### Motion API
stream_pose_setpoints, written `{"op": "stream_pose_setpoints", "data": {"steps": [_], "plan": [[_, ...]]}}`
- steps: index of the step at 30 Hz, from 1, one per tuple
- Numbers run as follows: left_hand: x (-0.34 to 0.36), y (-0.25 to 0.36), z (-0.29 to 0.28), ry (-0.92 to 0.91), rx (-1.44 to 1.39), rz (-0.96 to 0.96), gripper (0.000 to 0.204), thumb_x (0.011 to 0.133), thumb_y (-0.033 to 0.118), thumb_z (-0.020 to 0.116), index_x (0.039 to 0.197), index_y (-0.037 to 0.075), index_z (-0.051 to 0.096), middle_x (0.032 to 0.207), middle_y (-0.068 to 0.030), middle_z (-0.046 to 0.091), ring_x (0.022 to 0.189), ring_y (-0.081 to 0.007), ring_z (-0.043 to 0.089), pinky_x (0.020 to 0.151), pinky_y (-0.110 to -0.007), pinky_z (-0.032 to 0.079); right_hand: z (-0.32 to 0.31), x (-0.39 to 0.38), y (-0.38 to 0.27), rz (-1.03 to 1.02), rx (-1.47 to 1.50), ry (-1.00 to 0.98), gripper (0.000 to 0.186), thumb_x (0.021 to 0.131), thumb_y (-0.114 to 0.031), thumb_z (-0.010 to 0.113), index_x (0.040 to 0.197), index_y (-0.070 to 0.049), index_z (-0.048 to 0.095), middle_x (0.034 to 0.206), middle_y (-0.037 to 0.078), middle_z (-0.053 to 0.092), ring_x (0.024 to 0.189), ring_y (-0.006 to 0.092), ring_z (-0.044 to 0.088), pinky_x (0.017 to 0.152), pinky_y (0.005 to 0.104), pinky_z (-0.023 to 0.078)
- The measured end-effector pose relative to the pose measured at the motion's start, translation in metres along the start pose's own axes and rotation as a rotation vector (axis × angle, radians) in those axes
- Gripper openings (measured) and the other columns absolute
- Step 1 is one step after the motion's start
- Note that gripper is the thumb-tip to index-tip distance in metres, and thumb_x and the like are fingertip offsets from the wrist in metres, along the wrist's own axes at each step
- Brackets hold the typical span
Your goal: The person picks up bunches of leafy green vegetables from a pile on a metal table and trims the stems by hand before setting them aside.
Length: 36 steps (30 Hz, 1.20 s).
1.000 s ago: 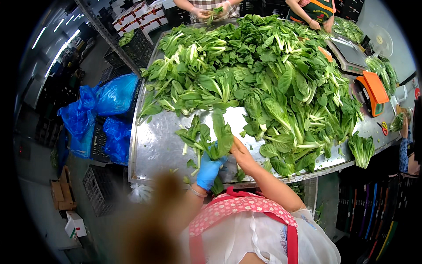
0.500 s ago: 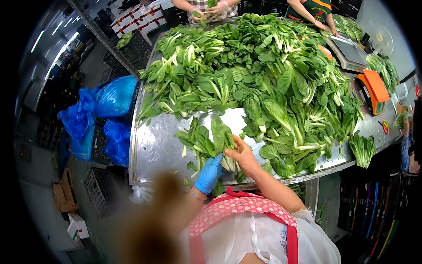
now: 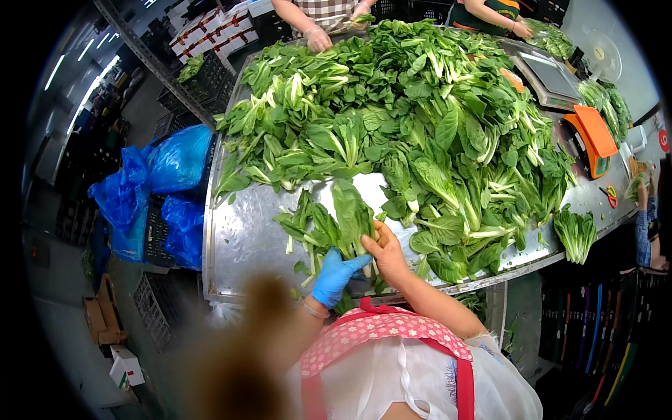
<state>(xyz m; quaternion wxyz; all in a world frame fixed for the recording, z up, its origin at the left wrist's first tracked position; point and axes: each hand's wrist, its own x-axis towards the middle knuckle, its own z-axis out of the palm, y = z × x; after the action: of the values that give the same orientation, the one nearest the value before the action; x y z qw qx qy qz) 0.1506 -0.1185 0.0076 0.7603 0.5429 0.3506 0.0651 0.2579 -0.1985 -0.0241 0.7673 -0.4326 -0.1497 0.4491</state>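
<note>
Near the table's front edge, my right hand [image 3: 387, 253], bare, grips a bunch of leafy greens [image 3: 352, 215] by its pale stalks, leaves pointing away from me. My left hand [image 3: 334, 276] wears a blue glove; its thumb reaches across to the stalk ends, and its fingers are partly hidden among the leaves. Loose trimmed leaves [image 3: 299, 227] lie on the metal table [image 3: 241, 231] just left of the held bunch. Beyond both hands spreads a big heap of the same greens [image 3: 392, 91].
Orange scale [image 3: 595, 140], flat-topped scale [image 3: 549, 77] and scissors [image 3: 610, 197] are at the right. One separate bunch [image 3: 575, 234] lies on the right front edge. Blue plastic bags [image 3: 175, 164] on crates stand left. Two co-workers' hands [image 3: 318, 39] [image 3: 521, 29] are across the table.
My left thumb has swung out toward the stalk ends, and the bunch stands slightly more upright. Across the table, one co-worker's hand has lowered onto the heap; the other co-worker's hands have shifted.
</note>
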Motion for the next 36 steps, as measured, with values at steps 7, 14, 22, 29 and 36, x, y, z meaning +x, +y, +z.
{"op": "stream_pose_setpoints", "data": {"steps": [7,14,22,29,36], "plan": [[-0.004,-0.008,0.006,-0.131,-0.144,-0.051,0.038,0.085,0.019,0.061,0.116,0.001,0.049,0.096,-0.0083,0.062,0.081,-0.0161,0.063,0.064,-0.027,0.052,-0.02,0.01,-0.014,-0.059,-0.243,0.179,0.025,0.091,-0.026,0.057,0.095,-0.001,0.061,0.09,-0.002,0.058,0.082,0.0057,0.049,0.073,0.0207,0.039],[-0.031,0.004,0.001,-0.221,-0.287,-0.163,0.036,0.091,0.025,0.054,0.116,0.0,0.047,0.092,-0.0128,0.061,0.082,-0.0211,0.064,0.055,-0.029,0.05,-0.02,0.014,-0.007,-0.175,-0.161,0.377,0.02,0.091,-0.018,0.055,0.1,0.0,0.059,0.085,0.004,0.063,0.077,0.01,0.058,0.073,0.0242,0.045],[-0.068,0.001,-0.047,-0.095,-0.425,-0.162,0.035,0.089,0.019,0.054,0.117,0.0,0.047,0.09,-0.0108,0.059,0.08,-0.0203,0.06,0.058,-0.028,0.049,-0.034,0.062,0.02,-0.252,-0.437,0.49,0.026,0.092,-0.021,0.051,0.099,0.003,0.054,0.1,0.015,0.058,0.094,0.0234,0.057,0.08,0.0339,0.047],[-0.04,0.008,-0.075,0.023,-0.767,0.074,0.027,0.085,0.009,0.057,0.111,0.006,0.052,0.089,-0.0057,0.059,0.08,-0.0197,0.056,0.065,-0.029,0.046,0.057,0.069,0.067,-0.254,-0.762,-0.209,0.04,0.083,-0.021,0.061,0.115,0.002,0.052,0.116,0.021,0.053,0.107,0.0342,0.052,0.094,0.0391,0.039],[-0.029,-0.003,-0.087,0.036,-0.957,0.0,0.018,0.083,0.004,0.058,0.099,0.011,0.053,0.082,-0.002,0.051,0.074,-0.0155,0.048,0.056,-0.026,0.041,-0.032,0.043,-0.062,-0.85,-1.348,0.46,0.02,0.077,-0.009,0.064,0.096,-0.004,0.06,0.088,0.011,0.062,0.082,0.0264,0.058,0.079,0.0358,0.043]]}}
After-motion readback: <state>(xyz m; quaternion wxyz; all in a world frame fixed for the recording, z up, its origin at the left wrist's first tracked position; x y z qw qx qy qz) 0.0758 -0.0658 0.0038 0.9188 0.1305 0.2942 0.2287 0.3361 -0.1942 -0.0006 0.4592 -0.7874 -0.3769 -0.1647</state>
